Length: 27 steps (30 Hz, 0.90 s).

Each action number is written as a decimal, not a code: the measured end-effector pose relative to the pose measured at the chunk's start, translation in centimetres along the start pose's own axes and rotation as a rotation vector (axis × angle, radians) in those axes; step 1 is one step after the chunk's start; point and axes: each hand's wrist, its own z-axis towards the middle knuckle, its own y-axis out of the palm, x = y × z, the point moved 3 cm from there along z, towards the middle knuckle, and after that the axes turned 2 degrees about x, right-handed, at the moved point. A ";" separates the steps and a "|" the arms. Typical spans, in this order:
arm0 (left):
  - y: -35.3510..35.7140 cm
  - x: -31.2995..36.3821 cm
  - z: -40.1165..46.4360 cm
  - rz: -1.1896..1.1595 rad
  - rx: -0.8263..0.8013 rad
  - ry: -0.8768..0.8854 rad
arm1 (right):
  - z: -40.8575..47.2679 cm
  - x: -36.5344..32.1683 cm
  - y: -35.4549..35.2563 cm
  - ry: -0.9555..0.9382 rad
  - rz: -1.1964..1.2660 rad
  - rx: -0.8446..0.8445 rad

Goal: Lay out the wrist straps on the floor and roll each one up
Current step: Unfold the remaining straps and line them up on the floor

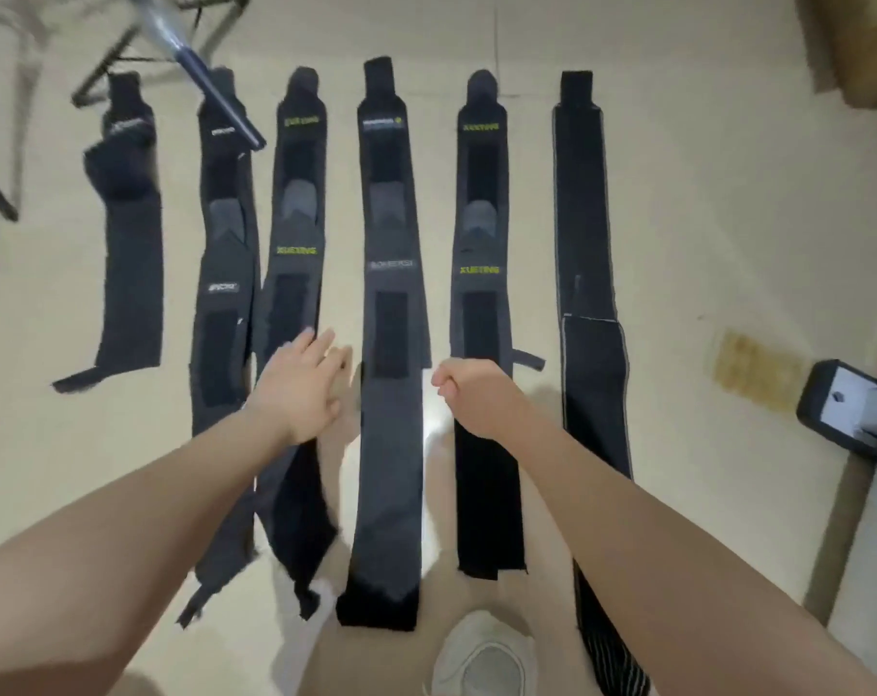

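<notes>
Head view: six wrist straps lie flat and unrolled on the floor, side by side, running away from me. The third and fifth from my left carry yellow-green lettering. My left hand is held with fingers straight and spread over the third strap, gripping nothing; whether it touches the strap cannot be determined. My right hand is curled into a loose fist over the near part of the fifth strap, and holds nothing. A white shoe shows at the bottom edge. A dark-framed object sits at the right.
</notes>
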 end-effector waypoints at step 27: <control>17.5 -44.2 -20.1 -0.371 0.077 -0.750 | 8.7 -43.1 29.5 -0.281 -0.275 -0.241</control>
